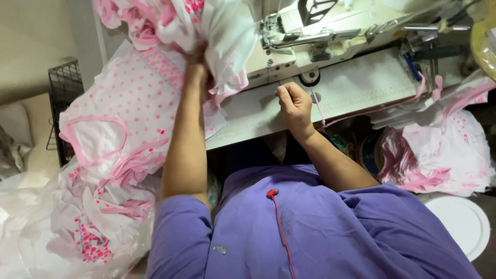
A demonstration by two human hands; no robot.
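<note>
Cramped sewing corner seen from my head camera: a pale grey worktop runs across the upper frame, carrying a white industrial sewing machine at the back, with heaps of pink-and-white cloth on both sides.

My left hand is stretched up and away from me, buried to the knuckles in a bunched white garment with pink trim that hangs over the left end of the worktop. That grip looks clenched in the cloth, though the folds hide the fingers, so I judge it closed on the garment rather than see it plainly. The garment lies just left of the machine's needle end.

My right hand rests on the worktop nearer to me, curled into a loose fist, and seems to pinch the end of a thin pink binding strip. The strip's long axis runs down and a little right from that hand.

A flat white garment with pink polka dots lies under my left forearm. A round white lid sits low on the right.
</note>
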